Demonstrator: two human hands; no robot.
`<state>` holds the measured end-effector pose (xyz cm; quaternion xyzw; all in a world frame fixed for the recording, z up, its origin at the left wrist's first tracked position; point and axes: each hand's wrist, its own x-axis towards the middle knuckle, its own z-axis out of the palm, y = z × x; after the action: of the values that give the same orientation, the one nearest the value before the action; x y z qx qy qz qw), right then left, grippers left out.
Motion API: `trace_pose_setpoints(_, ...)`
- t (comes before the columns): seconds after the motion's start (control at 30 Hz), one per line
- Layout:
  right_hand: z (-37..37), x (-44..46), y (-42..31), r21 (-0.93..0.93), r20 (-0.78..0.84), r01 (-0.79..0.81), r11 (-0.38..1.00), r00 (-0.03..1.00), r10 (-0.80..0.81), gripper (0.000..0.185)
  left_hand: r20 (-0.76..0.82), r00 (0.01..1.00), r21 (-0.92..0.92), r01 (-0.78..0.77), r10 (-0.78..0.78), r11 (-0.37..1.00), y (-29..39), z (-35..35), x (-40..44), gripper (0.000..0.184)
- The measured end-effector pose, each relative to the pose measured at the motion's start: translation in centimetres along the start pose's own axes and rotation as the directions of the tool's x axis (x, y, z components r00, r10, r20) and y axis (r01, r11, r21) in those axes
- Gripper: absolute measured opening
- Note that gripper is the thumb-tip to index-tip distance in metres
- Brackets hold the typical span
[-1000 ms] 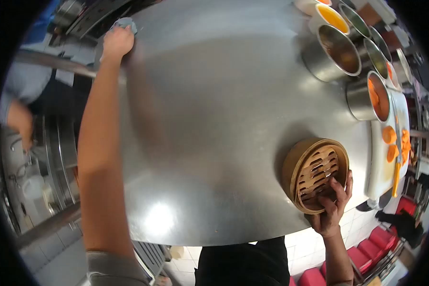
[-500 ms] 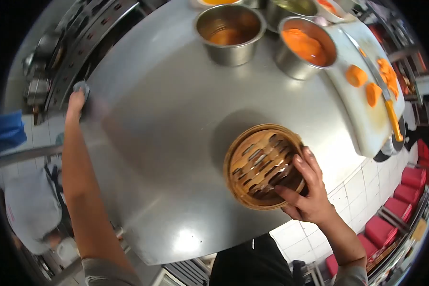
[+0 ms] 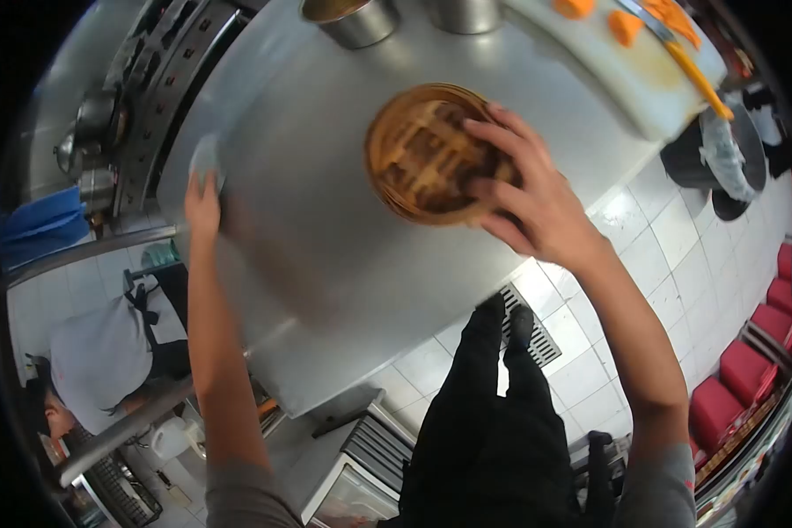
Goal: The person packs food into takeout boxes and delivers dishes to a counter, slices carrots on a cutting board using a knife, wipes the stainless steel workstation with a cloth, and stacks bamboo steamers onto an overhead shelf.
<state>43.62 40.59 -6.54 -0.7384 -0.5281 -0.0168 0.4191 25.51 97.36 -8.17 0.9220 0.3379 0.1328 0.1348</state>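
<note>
A round bamboo steamer basket (image 3: 396, 132) with a slatted base stands above the steel table; I cannot tell whether it touches the tabletop. My right hand (image 3: 537, 198) grips its right rim, some fingers reaching over the inside. Far to the left, near the table's edge, my left hand (image 3: 204, 204) has its fingers on a pale, blurred cloth (image 3: 205, 157) lying against the steel. Part of the basket's right side is hidden by the right hand.
Two steel pots (image 3: 356, 22) stand at the table's far side. A white cutting board (image 3: 581, 66) holds carrot pieces (image 3: 625, 28) and a yellow-handled knife (image 3: 691, 75). Beyond it is a lined bin (image 3: 691, 158). A person in a white top (image 3: 106, 348) bends at lower left.
My view has tilted down, so the pots and board sit higher. The left hand and cloth have shifted along the table's left side. The right hand still has the steamer basket.
</note>
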Motion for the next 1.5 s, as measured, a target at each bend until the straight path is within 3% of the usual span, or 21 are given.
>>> trace_pose_setpoints(0.03, -0.2, -0.8, -0.4, 0.007, -0.022, 0.001, 1.000, 1.000, -0.001, 0.027, 0.053, 0.997, -0.157, 0.061, -0.053, 0.986, -2.3, -2.0, -3.5, 0.066)
trace_pose_setpoints(0.07, -0.4, -1.9, -1.1, 0.014, -0.067, -0.012, 1.000, 0.998, 0.013, 0.027, -0.085, 0.996, 0.031, 0.025, -0.023, 0.999, -5.7, -1.9, -6.2, 0.061)
trace_pose_setpoints(0.13, -0.5, -3.9, -2.7, 0.025, -0.132, -0.016, 1.000, 0.991, 0.020, 0.026, -0.111, 0.994, -0.089, -0.007, -0.003, 0.996, -3.5, -0.2, -12.4, 0.061)
trace_pose_setpoints(0.2, -2.4, -7.6, -6.6, -0.011, -0.184, -0.115, 0.993, 0.977, 0.111, 0.026, -0.055, 0.998, -0.043, 0.015, -0.017, 0.999, 6.4, 1.4, -17.8, 0.061)
trace_pose_setpoints(0.27, -4.1, -12.6, -11.1, -0.018, -0.209, -0.200, 0.980, 0.959, 0.192, 0.026, -0.102, 0.962, 0.114, -0.241, 0.252, 0.964, 13.7, 5.5, -21.9, 0.064)
trace_pose_setpoints(0.3, -5.2, -16.0, -13.4, -0.008, -0.211, -0.258, 0.966, 0.945, 0.250, 0.027, -0.059, 0.974, 0.032, -0.215, 0.217, 0.976, 20.7, 5.4, -24.1, 0.064)
trace_pose_setpoints(0.37, -7.9, -22.7, -17.9, -0.007, -0.150, -0.376, 0.927, 0.917, 0.370, 0.028, -0.071, 0.882, -0.118, -0.470, 0.465, 0.875, 28.7, 6.3, -27.0, 0.052)
trace_pose_setpoints(0.47, -12.4, -31.3, -23.2, 0.057, -0.043, -0.523, 0.850, 0.850, 0.525, 0.031, 0.006, 0.778, -0.375, -0.580, 0.628, 0.723, 35.0, 6.5, -32.9, 0.046)
trace_pose_setpoints(0.53, -14.8, -36.1, -25.8, -0.005, 0.005, -0.557, 0.830, 0.830, 0.557, 0.032, -0.074, 0.741, -0.414, -0.632, 0.668, 0.656, 34.6, 6.1, -35.6, 0.038)
trace_pose_setpoints(0.67, -17.4, -41.6, -28.5, -0.101, 0.021, -0.603, 0.791, 0.794, 0.608, 0.033, -0.104, 0.945, -0.498, -0.320, 0.311, 0.806, 24.3, 3.7, -38.5, 0.043)
trace_pose_setpoints(0.77, -16.8, -42.8, -29.1, -0.109, -0.029, -0.652, 0.750, 0.757, 0.653, 0.033, -0.170, 0.953, 0.139, -0.230, 0.252, 0.963, 9.4, -0.2, -38.9, 0.053)
trace_pose_setpoints(0.83, -16.1, -42.9, -29.3, -0.077, -0.051, -0.675, 0.734, 0.738, 0.673, 0.033, -0.257, 0.960, -0.046, 0.105, -0.113, 0.993, 5.5, -1.3, -38.2, 0.060)
trace_pose_setpoints(0.93, -14.7, -42.7, -29.3, -0.007, -0.086, -0.687, 0.727, 0.725, 0.684, 0.034, -0.288, 0.950, 0.218, -0.062, 0.125, 0.974, 8.8, 1.9, -37.4, 0.066)
trace_pose_setpoints(1.07, -12.9, -41.0, -29.8, 0.010, -0.107, -0.730, 0.684, 0.679, 0.726, 0.033, 0.026, 0.944, 0.035, -0.331, 0.330, 0.943, 23.9, 0.8, -37.2, 0.056)
trace_pose_setpoints(1.17, -12.1, -40.4, -30.4, -0.008, -0.154, -0.779, 0.628, 0.621, 0.768, 0.033, 0.037, 0.834, -0.030, -0.550, 0.550, 0.835, 25.5, 3.6, -31.9, 0.053)
trace_pose_setpoints(1.23, -12.1, -40.0, -31.3, -0.007, -0.190, -0.798, 0.603, 0.593, 0.783, 0.033, -0.099, 0.907, 0.117, -0.397, 0.408, 0.910, 20.6, 8.8, -22.6, 0.052)
trace_pose_setpoints(1.27, -12.1, -40.1, -32.0, -0.008, -0.211, -0.810, 0.586, 0.574, 0.791, 0.033, 0.057, 0.982, -0.010, -0.178, 0.179, 0.984, 19.7, 7.4, -18.5, 0.054)
trace_pose_setpoints(1.33, -12.1, -40.2, -33.7, -0.008, -0.256, -0.843, 0.538, 0.522, 0.814, 0.036, -0.151, 0.984, 0.052, -0.082, 0.089, 0.995, 16.9, 9.3, -11.1, 0.056)
trace_pose_setpoints(1.43, -11.1, -41.2, -35.7, -0.033, -0.339, -0.892, 0.451, 0.435, 0.834, 0.038, 0.051, 0.973, 0.285, -0.230, 0.225, 0.930, 19.5, 15.4, -6.9, 0.056)
trace_pose_setpoints(1.47, -10.2, -42.4, -35.7, 0.127, -0.378, -0.883, 0.451, 0.377, 0.846, 0.038, 0.088, 0.930, 0.260, -0.367, 0.356, 0.893, 23.4, 16.6, -9.9, 0.055)
trace_pose_setpoints(1.5, -10.1, -42.7, -35.9, 0.098, -0.380, -0.891, 0.444, 0.379, 0.844, 0.035, 0.123, 0.868, 0.230, -0.496, 0.480, 0.837, 27.7, 17.3, -13.1, 0.055)
